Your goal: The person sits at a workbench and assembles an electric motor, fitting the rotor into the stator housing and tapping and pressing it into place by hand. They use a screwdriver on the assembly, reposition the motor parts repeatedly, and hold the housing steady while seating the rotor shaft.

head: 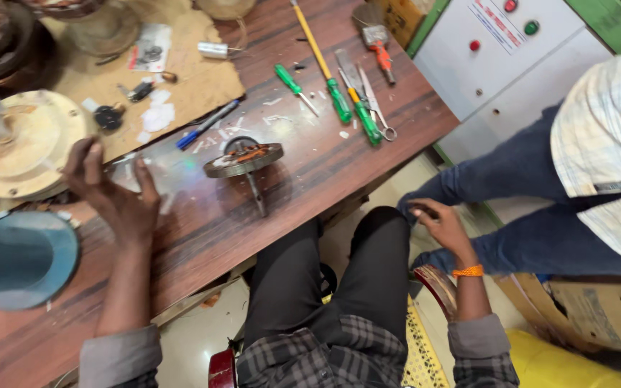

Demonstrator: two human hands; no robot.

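Observation:
My left hand [113, 190] rests on the wooden table [203, 223], fingers spread over a clear plastic sheet [149, 172] beside a cream round fan housing [26, 144]. A round motor stator with copper windings on a shaft [244, 162] stands on the table to the right of that hand. My right hand [441, 224] is off the table, down by my knee, its fingers curled against the blue trouser leg of a person [540, 194] standing close by. Whether it holds anything is unclear.
Green-handled screwdrivers [339, 97], a yellow-shafted tool [312, 39], scissors [376, 108], a blue pen [206, 126] and a red-handled tool [381, 50] lie at the table's far side. Cardboard [188, 79] holds small parts. A teal bowl shape [19, 259] sits left; a grey control cabinet [490, 65] stands right.

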